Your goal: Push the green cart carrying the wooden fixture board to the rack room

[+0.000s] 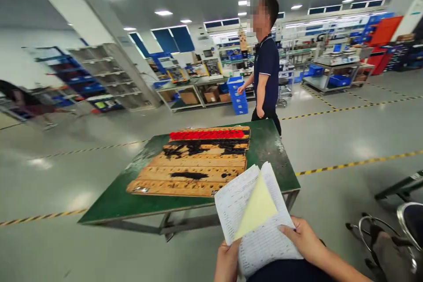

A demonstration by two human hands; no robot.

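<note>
We are holding a sheaf of printed forms [261,233] low in front of us, close to the body and just short of the near edge of the green table [109,198]. The top white sheet is being turned back, so that a yellow copy sheet [257,207] is showing beneath it, standing up at a slant. As far as we can judge, the leafing is only just getting under way: one sheet is lifted and the rest of the sheaf is lying flat underneath, not yet gone through.

Our left hand [227,262] is gripping the lower left corner of the sheaf, fingers curled round the edge. Our right hand [306,240] is resting on the right side of the papers, thumb pressing on the printed face and fingers closed behind, so both hands are clasping the paper rather than spread wide.

Beyond the sheaf, on the table, a wooden perforated board [188,172] is lying flat, carrying a row of red parts [206,134] along its far edge and clusters of black parts [198,147] nearer to us. Behind the table a person in a dark polo shirt [266,70] is standing, well apart from our hands. A chair base [380,233] is showing at the lower right.
</note>
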